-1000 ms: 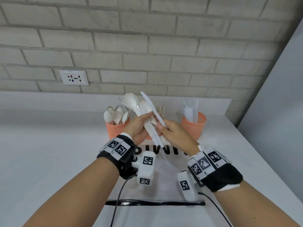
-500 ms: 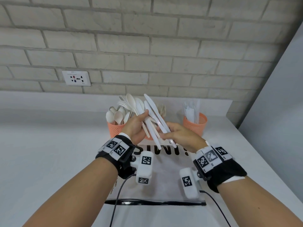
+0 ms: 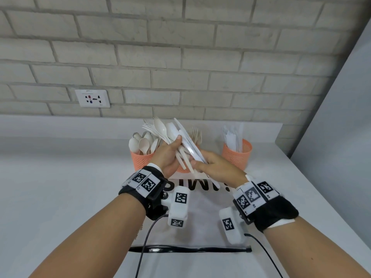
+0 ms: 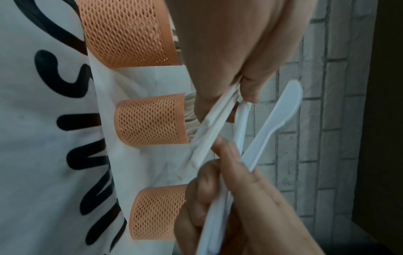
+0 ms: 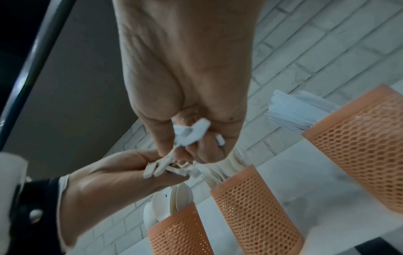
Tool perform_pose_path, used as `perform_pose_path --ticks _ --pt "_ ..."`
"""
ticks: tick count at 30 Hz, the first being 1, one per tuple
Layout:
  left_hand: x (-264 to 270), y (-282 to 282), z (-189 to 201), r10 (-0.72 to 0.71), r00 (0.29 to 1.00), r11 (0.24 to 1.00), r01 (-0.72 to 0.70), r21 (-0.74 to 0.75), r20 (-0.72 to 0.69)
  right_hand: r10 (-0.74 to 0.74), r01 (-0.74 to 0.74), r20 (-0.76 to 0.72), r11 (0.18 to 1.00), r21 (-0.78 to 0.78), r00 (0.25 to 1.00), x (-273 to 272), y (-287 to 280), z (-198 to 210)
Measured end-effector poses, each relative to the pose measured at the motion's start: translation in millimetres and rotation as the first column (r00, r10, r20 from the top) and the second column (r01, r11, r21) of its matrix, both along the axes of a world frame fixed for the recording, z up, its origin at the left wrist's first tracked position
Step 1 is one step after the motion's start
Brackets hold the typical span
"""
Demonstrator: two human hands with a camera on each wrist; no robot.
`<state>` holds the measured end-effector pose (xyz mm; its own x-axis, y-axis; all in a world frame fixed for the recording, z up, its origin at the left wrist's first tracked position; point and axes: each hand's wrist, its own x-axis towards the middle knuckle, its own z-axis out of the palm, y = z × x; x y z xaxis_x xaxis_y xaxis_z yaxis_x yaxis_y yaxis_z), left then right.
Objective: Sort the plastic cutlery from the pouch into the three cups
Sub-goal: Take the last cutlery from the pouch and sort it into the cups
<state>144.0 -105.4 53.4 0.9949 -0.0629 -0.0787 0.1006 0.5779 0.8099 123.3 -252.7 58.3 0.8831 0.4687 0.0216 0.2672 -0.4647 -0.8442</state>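
My left hand (image 3: 169, 155) grips a fanned bundle of white cutlery (image 3: 172, 135) by the handles, working ends pointing up and away toward the brick wall (image 3: 180, 57), long axes tilted left. My right hand (image 3: 216, 167) pinches the handle ends of white knives (image 3: 190, 143), blades slanting up-left across the bundle. Both hands are raised, palms facing each other, above the clear pouch (image 3: 200, 227) lying flat on the white counter (image 3: 60, 187). The head view shows what fills the three orange mesh cups: spoons in the left cup (image 3: 140, 159), forks in the middle cup (image 4: 150, 120), knives in the right cup (image 3: 236, 155). My left wrist camera alone shows one knife splaying apart from the rest; the right wrist camera shows handle butts bunched between my curled fingers (image 5: 202, 146).
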Motion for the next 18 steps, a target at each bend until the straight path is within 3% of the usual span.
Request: perform_pose_path --ticks 5,8,10,13,18 --pt "0 0 -4 -0.043 0.999 0.995 0.040 0.096 0.027 -0.067 0.070 -0.084 0.997 0.025 0.994 5 -1 -1" --pt "1 -1 -6 -0.082 0.997 0.986 0.080 0.149 0.003 -0.137 0.153 -0.125 0.980 0.128 0.983 5 -1 3" --pt "1 -1 -7 -0.092 0.996 0.982 0.093 0.164 -0.015 -0.184 0.201 -0.102 0.960 0.194 0.978 3 -3 7" --pt "0 -5 -5 -0.079 0.997 0.984 0.080 0.162 -0.010 -0.162 0.159 -0.008 0.961 0.226 0.987 -2 -6 7" --pt "4 -7 -5 -0.056 0.998 0.987 0.058 0.149 -0.015 -0.165 0.168 -0.034 0.947 0.275 0.986 -6 -7 2"
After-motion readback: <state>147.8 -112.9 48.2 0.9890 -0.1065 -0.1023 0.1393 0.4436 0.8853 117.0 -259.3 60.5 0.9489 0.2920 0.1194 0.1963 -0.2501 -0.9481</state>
